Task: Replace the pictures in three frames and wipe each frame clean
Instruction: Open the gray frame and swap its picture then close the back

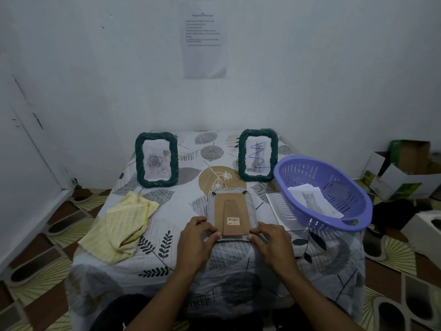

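table (167,271): covered by a leaf-print cloth, pushed into the wall corner; all task things are carried on it.
wall sheet (204,39): printed page, stuck on the wall above the table; text too small to be read.
basket (296,204): purple, slotted, set at the right edge of the table, tilted toward the camera.
yellow cloth (121,225): crumpled, laid at the left of the table, near the left frame's foot, well apart from both hands.
boxes (405,168): open cardboard, piled on the floor at far right.
left frame (156,160): green braided rim, stood upright at back left; a rose picture is shown in it.
right frame (258,155): same rim, stood upright at back right, just beside the basket; a cat picture with a blue scribble over it is shown.
face-down frame (232,215): laid flat at table centre, brown backing and stand flap up.
left hand (196,237): placed at the near left corner of the face-down frame; fingers (216,234) curled, edge pinched.
right hand (272,240): placed at the near right corner; fingers (250,236) curled, edge pinched.
loose sheet (276,206): partly trapped under the basket.
pictures (315,203): cat prints, stacked inside the basket.
sticker (233,220): barcode label, stuck on the backing.
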The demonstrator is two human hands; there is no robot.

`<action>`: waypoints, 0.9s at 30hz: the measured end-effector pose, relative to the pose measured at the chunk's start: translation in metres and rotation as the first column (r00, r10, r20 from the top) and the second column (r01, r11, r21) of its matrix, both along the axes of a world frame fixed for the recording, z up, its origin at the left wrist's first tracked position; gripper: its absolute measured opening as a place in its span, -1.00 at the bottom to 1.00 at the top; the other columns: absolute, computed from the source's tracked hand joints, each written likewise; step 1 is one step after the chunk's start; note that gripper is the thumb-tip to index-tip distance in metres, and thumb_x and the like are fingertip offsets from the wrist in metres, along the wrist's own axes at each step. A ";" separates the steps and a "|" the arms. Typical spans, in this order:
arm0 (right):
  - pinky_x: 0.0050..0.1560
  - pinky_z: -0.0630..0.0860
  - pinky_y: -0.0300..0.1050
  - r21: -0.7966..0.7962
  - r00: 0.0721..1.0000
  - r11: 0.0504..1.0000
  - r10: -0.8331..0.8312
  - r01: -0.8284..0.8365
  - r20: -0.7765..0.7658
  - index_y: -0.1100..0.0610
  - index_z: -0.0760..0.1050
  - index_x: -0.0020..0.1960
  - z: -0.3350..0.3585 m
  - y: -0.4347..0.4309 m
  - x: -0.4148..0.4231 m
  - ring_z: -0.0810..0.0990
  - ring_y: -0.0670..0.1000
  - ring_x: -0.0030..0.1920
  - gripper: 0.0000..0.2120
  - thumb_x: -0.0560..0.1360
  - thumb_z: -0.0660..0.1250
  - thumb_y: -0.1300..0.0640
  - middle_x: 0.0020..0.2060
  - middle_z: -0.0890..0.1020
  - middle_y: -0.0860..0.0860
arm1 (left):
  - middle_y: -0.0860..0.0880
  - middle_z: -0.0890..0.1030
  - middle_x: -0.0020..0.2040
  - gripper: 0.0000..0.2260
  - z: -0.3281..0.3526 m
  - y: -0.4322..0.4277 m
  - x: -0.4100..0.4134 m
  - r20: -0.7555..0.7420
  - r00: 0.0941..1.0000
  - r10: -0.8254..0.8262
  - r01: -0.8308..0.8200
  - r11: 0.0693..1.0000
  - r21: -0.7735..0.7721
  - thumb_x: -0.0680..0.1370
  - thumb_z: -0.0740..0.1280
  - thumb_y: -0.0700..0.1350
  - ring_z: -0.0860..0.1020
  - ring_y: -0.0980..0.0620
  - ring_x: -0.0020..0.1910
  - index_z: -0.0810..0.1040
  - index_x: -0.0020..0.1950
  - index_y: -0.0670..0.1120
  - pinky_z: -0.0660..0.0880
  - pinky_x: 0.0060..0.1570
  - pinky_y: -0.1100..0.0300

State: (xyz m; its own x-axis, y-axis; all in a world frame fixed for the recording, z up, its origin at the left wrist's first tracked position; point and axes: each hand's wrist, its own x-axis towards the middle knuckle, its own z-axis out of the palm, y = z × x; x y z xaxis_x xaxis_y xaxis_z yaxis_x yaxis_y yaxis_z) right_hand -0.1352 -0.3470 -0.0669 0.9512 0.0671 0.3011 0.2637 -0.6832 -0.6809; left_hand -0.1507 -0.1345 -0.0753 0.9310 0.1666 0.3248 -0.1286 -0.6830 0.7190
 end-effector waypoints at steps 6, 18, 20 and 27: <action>0.10 0.52 0.04 -0.022 0.997 0.999 -0.029 0.028 -0.066 -0.06 0.60 0.02 0.007 0.002 0.011 0.57 -0.03 0.01 -0.87 0.48 0.39 0.02 -0.10 0.64 -0.16 | 0.07 0.47 0.10 -0.86 0.003 0.001 0.012 0.006 1.000 0.009 -0.009 0.991 0.134 0.49 0.37 0.05 0.45 0.08 0.08 0.60 -0.04 0.02 0.41 0.02 0.15; -0.09 0.52 -0.08 0.370 0.928 0.901 -0.085 0.227 -0.362 0.01 0.52 0.08 0.039 0.022 0.067 0.56 -0.02 -0.16 -0.81 0.58 0.16 0.18 -0.07 0.62 0.03 | -0.04 0.40 0.35 -0.48 0.037 -0.042 0.068 -0.234 0.972 -0.027 0.094 0.955 0.280 0.51 0.20 0.30 0.33 -0.06 0.31 0.44 0.35 0.02 0.34 0.29 -0.02; 0.03 0.59 0.05 0.594 0.921 0.761 -0.011 0.261 -0.390 0.03 0.53 0.09 0.046 0.025 0.069 0.63 0.03 -0.07 -0.79 0.62 0.13 0.10 -0.05 0.65 0.04 | -0.07 0.30 0.40 -0.31 0.046 -0.048 0.070 -0.314 0.949 -0.012 0.076 0.978 0.193 0.42 0.18 0.43 0.29 -0.09 0.36 0.36 0.40 0.02 0.33 0.32 -0.07; 0.12 0.45 -0.05 0.788 0.936 0.609 0.222 0.086 -0.273 0.07 0.50 0.17 0.081 0.040 0.071 0.61 -0.07 0.11 -0.54 0.67 -0.09 -0.13 -0.04 0.72 -0.02 | -0.09 0.43 0.34 -0.33 0.078 -0.034 0.082 -0.350 0.929 -0.120 -0.040 0.908 -0.417 0.35 0.44 0.17 0.49 -0.07 0.22 0.34 0.39 -0.01 0.47 0.22 -0.05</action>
State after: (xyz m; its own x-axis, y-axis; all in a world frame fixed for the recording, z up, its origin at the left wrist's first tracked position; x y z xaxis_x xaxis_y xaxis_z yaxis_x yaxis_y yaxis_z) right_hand -0.0645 -0.3071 0.0145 0.9989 0.0225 -0.0412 -0.0442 0.1606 -0.9860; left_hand -0.0683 -0.1681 0.0023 0.9777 0.1703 -0.1231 0.1725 -0.3160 0.9330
